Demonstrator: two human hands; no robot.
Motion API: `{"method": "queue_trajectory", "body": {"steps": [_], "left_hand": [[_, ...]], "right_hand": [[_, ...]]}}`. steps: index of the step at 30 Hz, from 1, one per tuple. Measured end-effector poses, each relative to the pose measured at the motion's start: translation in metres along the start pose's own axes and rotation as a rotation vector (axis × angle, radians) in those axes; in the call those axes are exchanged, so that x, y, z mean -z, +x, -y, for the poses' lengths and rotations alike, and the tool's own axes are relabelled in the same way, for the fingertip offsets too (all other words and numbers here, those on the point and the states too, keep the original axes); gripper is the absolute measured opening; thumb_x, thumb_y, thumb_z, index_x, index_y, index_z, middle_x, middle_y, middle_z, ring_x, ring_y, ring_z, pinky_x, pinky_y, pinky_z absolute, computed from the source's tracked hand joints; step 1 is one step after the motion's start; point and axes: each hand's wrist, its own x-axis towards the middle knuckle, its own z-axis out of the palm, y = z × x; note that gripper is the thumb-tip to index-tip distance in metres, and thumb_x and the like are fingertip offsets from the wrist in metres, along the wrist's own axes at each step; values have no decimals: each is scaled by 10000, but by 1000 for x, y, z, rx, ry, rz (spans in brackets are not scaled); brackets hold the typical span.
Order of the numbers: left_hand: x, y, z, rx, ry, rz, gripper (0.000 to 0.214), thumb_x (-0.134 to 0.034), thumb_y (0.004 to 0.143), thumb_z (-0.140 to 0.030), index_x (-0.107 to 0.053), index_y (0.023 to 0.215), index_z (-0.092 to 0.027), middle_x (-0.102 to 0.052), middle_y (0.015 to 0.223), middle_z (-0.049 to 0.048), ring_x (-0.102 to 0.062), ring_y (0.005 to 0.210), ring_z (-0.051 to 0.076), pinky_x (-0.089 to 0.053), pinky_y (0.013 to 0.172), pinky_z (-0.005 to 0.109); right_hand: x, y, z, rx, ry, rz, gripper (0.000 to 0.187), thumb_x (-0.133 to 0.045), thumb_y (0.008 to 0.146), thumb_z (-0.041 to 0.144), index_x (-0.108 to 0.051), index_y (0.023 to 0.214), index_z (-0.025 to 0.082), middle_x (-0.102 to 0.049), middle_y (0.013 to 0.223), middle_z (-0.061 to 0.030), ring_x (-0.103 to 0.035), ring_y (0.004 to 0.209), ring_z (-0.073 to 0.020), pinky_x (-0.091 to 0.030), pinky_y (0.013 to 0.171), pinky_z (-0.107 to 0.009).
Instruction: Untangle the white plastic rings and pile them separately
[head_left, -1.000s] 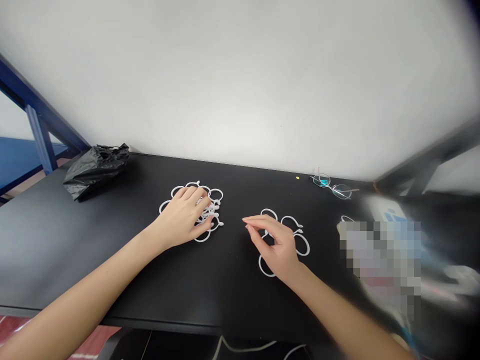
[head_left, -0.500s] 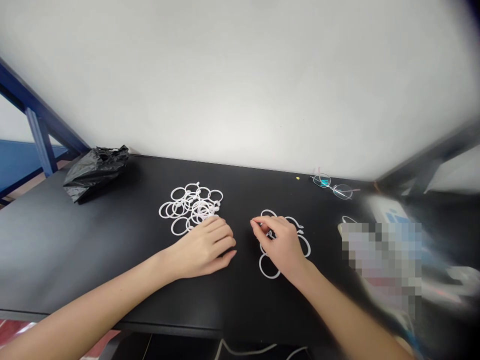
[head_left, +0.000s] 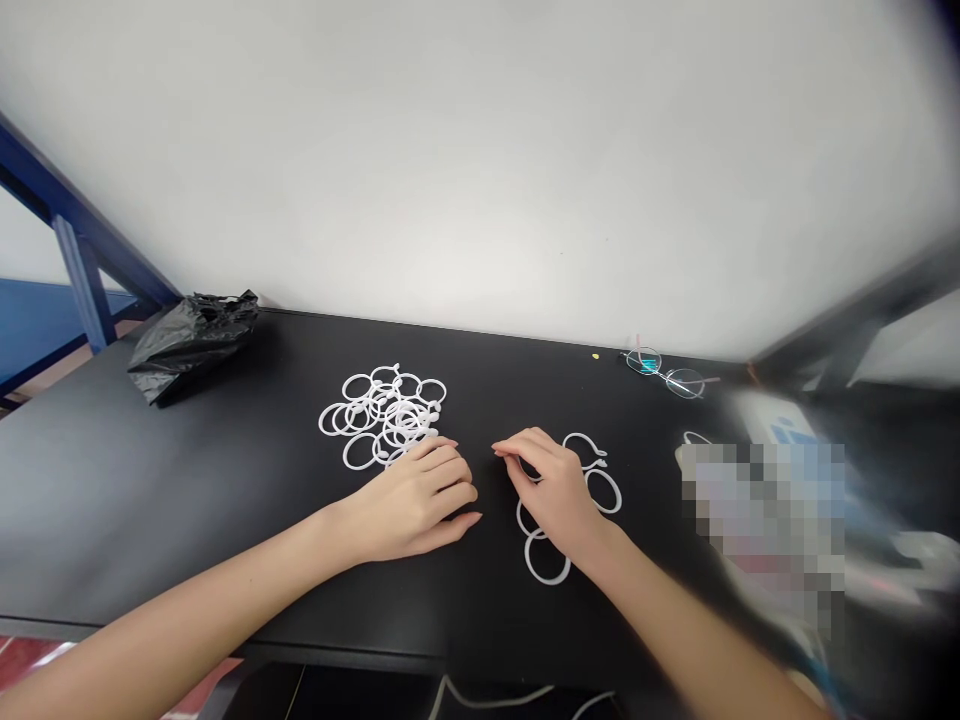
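Several white plastic rings with small end tabs lie in an overlapping pile (head_left: 362, 452) left of centre on the black table. My left hand (head_left: 420, 500) rests palm down at the pile's near right edge, fingers loosely bent and thumb apart, with nothing visible in it. To the right, my right hand (head_left: 559, 495) hovers over a smaller group of white rings (head_left: 547, 558). Its thumb and fingertips are pinched together, pointing left. A ring's arc shows in the gap behind the fingers; whether the fingertips hold it is hidden.
A crumpled black plastic bag (head_left: 191, 340) sits at the back left. Wire-framed glasses (head_left: 684, 382) lie near the wall, beside a tiny yellow bit (head_left: 595, 356). On the right are a blurred white packet (head_left: 772, 420) and a pixelated object (head_left: 761, 530). A blue metal frame (head_left: 79, 270) stands at left.
My right hand has shifted slightly left. The nearest ring under it has slid toward me and right, and the ring behind its fingers has shifted. My left hand has edged right.
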Motion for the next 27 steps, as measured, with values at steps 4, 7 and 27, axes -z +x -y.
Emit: {"method": "queue_trajectory", "body": {"steps": [4,7,27], "left_hand": [[0,-1,-3,151,-115,-85,245,-590,919,-225,-534,1150,-169,-621,1094,103,-593,1003,216,-513,934,415],[0,-1,-5,328,-316,-102,542,-614,912,-262,-361,1389,-206,-512,1329,148,-546,1184,238,-512,986,428],[-8,6,-18,506,-789,-127,382,-624,869,-154,-510,1226,-224,-580,1157,69,-604,1036,178,-590,876,346]], "right_hand": [[3,4,10,157,138,-110,276,-540,882,-5,-684,980,210,-701,861,-60,-665,801,-178,-583,699,-328],[3,4,21,166,328,-112,279,-582,861,-7,-707,968,219,-717,860,-56,-691,825,-186,-598,717,-343],[-5,-3,38,-214,726,-162,198,-674,836,80,-748,900,252,-710,860,-35,-702,829,-177,-629,742,-337]]}}
